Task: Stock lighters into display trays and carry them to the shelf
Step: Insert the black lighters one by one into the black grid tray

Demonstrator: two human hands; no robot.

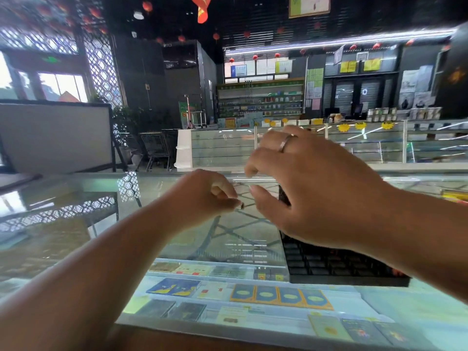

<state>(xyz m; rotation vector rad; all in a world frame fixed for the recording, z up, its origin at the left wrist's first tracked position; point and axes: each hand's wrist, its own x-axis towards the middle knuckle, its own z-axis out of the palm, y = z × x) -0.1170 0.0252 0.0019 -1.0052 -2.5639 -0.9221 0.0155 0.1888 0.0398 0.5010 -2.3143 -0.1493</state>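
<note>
A black display tray (329,264) with a grid of small cells lies on the glass counter (76,198), partly under my right forearm. I cannot make out lighters in its cells. My right hand (311,188), with a ring on one finger, hovers over the tray's far left corner. Its fingers and thumb curl around the top edge of a clear plastic cover (253,181). My left hand (207,196) is just left of it, pinching a small dark piece (242,205) at the cover's edge. What that piece is cannot be told.
Below the counter glass lie rows of flat packs (278,296) on lit shelves. Across the aisle stand another glass counter (291,148) and wall shelves (260,100) of goods. Shopping carts (154,148) and a board (55,138) stand at the left.
</note>
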